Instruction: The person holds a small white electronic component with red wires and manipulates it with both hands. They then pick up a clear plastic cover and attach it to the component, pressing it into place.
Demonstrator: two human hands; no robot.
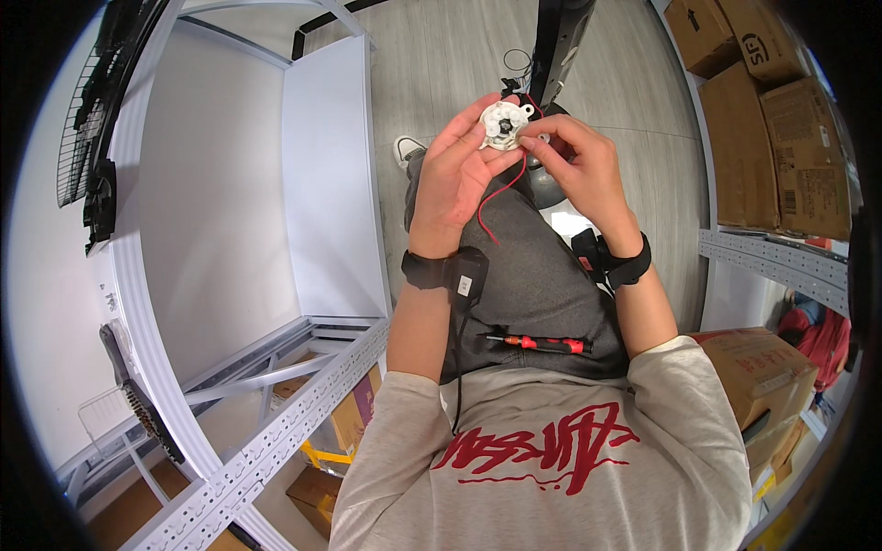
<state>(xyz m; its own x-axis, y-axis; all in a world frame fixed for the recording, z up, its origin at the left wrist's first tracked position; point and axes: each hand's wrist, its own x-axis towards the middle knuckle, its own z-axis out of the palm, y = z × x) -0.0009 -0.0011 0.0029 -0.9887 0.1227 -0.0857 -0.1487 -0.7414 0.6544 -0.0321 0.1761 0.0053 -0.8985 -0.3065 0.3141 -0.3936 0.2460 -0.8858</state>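
Note:
A round white plastic gear housing [493, 140], with small white gears and a dark centre, lies in the raised fingers of my left hand [452, 182]. The fingers are closed around its left and lower edge. At its right edge, the thumb and forefinger of my right hand [586, 170] are pinched together, and what sits between them is too small to make out. A red wire [502, 191] hangs below the housing over my trouser leg. Across my lap rests a red and black screwdriver [551, 344].
A black upright post [557, 55] stands just beyond my hands, with a thin dark cable beside it. White metal shelving [331, 184] runs along my left. Cardboard boxes [742, 147] are stacked on the right, and another box [758, 386] sits near my right elbow.

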